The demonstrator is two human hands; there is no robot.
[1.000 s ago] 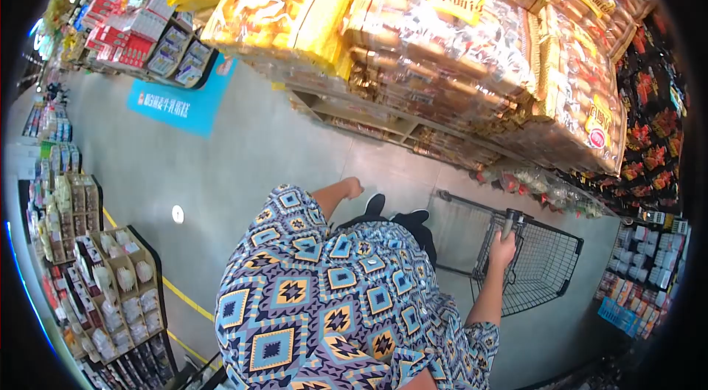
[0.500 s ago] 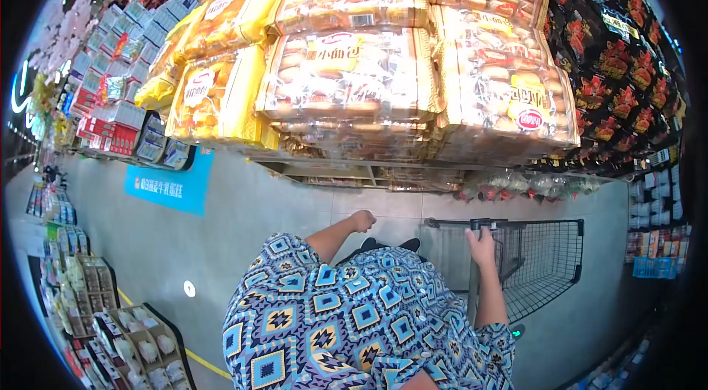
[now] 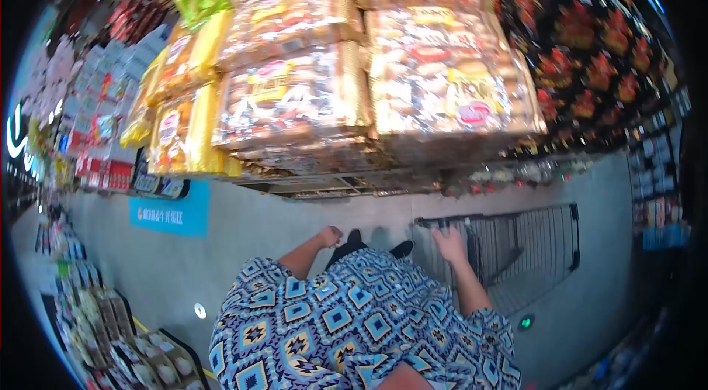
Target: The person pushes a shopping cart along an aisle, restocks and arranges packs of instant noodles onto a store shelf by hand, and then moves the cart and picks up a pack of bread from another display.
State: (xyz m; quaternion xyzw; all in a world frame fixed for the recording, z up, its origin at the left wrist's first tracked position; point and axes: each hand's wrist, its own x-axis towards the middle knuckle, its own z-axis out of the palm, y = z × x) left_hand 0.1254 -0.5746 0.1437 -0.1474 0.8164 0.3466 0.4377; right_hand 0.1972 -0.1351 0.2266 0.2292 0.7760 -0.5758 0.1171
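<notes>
My left hand point(image 3: 331, 236) hangs in front of my patterned shirt, its fingers curled in with nothing visible in them. To the right, my right hand point(image 3: 450, 244) is on the handle point(image 3: 434, 223) of a dark wire shopping cart point(image 3: 575, 235); the fingers are slightly blurred. I see no goods in the cart's basket. Ahead of both hands stand stacks of clear bread packs point(image 3: 287, 95) with small rolls inside, and a second stack point(image 3: 453, 73) beside them. Yellow bread packs point(image 3: 203, 128) lie at the left end of the display.
Black bags with red print point(image 3: 582, 73) cover the display's right side. A blue floor sign point(image 3: 169, 216) lies on the grey floor at left. Boxed goods point(image 3: 107, 172) stand beyond it. Lower left has low racks point(image 3: 155, 360); more shelves point(image 3: 656, 168) line the far right.
The bread stacks have shifted left in view, and the cart slightly left. My feet have moved apart, one ahead of the other. My right hand stays at the cart handle.
</notes>
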